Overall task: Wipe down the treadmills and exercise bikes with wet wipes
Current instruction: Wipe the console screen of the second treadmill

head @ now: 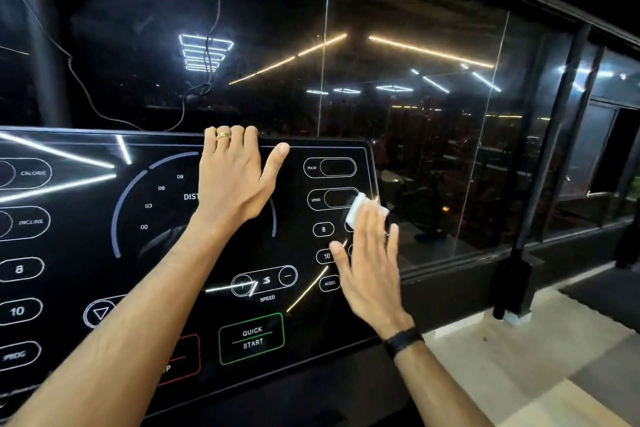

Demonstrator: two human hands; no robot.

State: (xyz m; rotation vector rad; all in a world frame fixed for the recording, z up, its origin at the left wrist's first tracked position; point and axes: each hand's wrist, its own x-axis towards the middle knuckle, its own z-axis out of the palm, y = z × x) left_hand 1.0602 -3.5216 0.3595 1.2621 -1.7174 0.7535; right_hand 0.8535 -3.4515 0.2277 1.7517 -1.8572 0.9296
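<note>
A glossy black treadmill console (104, 246) fills the lower left, printed with buttons such as QUICK START, SPEED and INCLINE. My left hand (235, 177) lies on its upper middle, fingers curled over the top edge, thumb spread out to the right. My right hand (370, 260) is flat with straight fingers near the console's right edge and presses a folded white wet wipe (360, 210) against the panel by the SPEED window. Most of the wipe is hidden under my fingers.
A dark glass wall (433, 97) reflecting ceiling lights stands right behind the console. A black post (543, 184) rises at the right, above a pale wooden floor (519, 374). Thin cables (207, 55) hang down behind the console's top.
</note>
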